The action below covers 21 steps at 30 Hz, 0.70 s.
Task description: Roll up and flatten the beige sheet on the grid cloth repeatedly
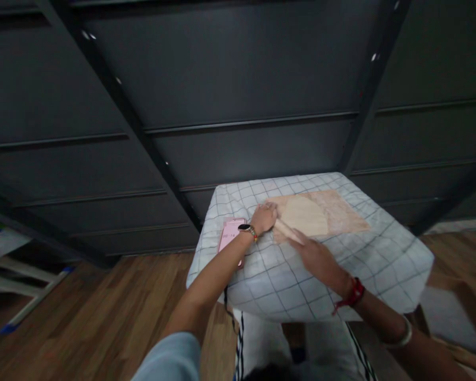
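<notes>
A small table draped in a white checked cloth [381,259] carries a wooden board [343,214] with a flat round of dough [303,214] on it. A wooden rolling pin [287,230] lies across the near edge of the dough. My left hand [264,217], with a watch on the wrist, is curled over the pin's far end. My right hand [317,256], with a red thread at the wrist, lies over the pin's near end with its fingers flat and blurred. A pink phone [230,235] rests on the cloth left of my left wrist.
A dark panelled wall [238,95] stands directly behind the table. Wooden floor [83,312] spreads to the left and right. A low white frame with coloured paper [0,243] sits at the far left. My knees in light trousers [262,344] show below the table.
</notes>
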### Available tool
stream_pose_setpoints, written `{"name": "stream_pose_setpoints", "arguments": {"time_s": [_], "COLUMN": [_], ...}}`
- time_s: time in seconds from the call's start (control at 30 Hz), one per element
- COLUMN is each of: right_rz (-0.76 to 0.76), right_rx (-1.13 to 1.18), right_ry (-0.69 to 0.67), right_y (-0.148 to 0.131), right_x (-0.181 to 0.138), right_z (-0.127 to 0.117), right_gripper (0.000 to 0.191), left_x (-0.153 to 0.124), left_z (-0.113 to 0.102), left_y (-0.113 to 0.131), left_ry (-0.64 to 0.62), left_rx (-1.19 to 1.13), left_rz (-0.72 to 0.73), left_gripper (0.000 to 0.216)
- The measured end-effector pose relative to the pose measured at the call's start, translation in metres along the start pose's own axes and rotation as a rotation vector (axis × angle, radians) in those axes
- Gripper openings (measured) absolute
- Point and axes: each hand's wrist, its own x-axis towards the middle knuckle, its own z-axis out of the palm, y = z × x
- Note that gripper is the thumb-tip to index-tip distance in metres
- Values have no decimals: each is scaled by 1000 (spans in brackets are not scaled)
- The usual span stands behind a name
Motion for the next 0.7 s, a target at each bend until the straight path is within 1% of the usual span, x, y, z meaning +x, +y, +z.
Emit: {"name": "stream_pose_setpoints", "arguments": {"time_s": [0.07,0.17,0.27,0.37,0.43,0.57,0.63,0.7], "right_rz": [-42,-80,-115,-152,-130,-34,-12,-14], "right_rx": [79,128,137,137,126,82,54,18], "right_ry": [48,119,144,167,194,251,295,328], "right_y": [27,63,81,83,82,74,63,47], "right_x": [2,7,15,23,27,27,23,17], "right_z": [-5,-10,-1,20,33,48,49,48], "right_gripper": [57,57,51,44,41,38,39,41], "left_x": [7,26,48,63,68,66,58,45], "left_z": [-7,-22,-27,-17,-5,9,11,12], "left_y": [8,16,19,25,29,31,29,25], "left_ry": [25,85,78,6,-15,38,85,121], "left_rx": [-6,9,52,73,68,50,46,42], "left_rz": [30,109,142,141,120,66,33,-1], "left_gripper": [50,51,50,42,38,35,36,37]}}
